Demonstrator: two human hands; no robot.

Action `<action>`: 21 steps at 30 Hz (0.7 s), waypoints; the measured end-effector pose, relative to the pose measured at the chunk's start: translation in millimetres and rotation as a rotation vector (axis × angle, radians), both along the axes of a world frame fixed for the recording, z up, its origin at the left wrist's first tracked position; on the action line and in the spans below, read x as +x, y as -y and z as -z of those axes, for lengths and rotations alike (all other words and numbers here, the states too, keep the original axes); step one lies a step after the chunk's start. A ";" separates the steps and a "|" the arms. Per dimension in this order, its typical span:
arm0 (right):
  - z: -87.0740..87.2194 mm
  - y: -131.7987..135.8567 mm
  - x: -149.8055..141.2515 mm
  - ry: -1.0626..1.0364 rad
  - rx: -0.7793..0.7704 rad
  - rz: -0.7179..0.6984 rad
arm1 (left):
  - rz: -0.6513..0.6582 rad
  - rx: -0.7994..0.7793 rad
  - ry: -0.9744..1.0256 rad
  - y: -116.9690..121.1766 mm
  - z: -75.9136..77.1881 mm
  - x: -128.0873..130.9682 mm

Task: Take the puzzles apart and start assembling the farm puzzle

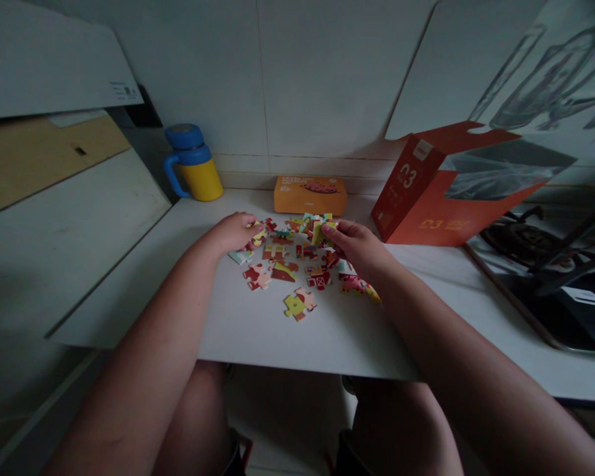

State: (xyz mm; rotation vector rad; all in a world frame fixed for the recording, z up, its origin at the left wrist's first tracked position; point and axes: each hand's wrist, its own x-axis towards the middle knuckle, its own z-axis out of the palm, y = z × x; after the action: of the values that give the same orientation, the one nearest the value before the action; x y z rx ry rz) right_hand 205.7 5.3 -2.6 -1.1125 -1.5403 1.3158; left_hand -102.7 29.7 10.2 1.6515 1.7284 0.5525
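Note:
Several colourful jigsaw puzzle pieces lie loosely spread on the white tabletop [258, 330]. At the left side of the spread, my left hand [238, 233] is closed on a yellowish puzzle piece [258, 234]. My right hand [353, 239] pinches a yellow-green puzzle piece [318, 231] between thumb and fingers, above other pieces at the right. Nearest to me lies a yellow-and-pink piece [300, 304]. A brown-and-pink piece [258, 276] and a red barn piece [318, 277] lie between it and my hands. My right hand and forearm partly cover some pieces.
An orange puzzle box [310, 194] stands against the wall behind the pieces. A blue-and-yellow mug [198, 172] is at the back left. To the right are a large open orange-red box [421, 205] and a black gas stove [550, 284]. White panels [79, 251] lean at left.

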 end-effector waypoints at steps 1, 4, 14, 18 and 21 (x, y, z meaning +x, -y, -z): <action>0.9 -0.7 0.2 0.009 0.006 0.006 | -0.003 -0.004 -0.010 0.1 0.0 -0.4; 2.3 -1.5 0.4 0.035 0.012 0.018 | -0.072 0.041 -0.076 -2.5 -1.4 -7.7; -2.1 2.3 -0.7 0.066 0.020 -0.015 | -0.029 0.027 -0.265 3.0 -9.6 -6.3; -2.4 1.7 0.3 0.054 0.017 -0.018 | -0.019 -0.183 -0.357 9.2 -17.5 -5.0; -2.3 1.7 0.6 0.056 0.012 -0.022 | 0.025 -0.221 -0.342 9.7 -20.6 -10.1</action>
State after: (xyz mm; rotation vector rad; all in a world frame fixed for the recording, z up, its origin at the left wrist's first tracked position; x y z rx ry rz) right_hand 206.3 3.6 -0.3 -1.1367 -1.6037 1.2982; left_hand -112.8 20.0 30.8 1.6743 1.9272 0.0609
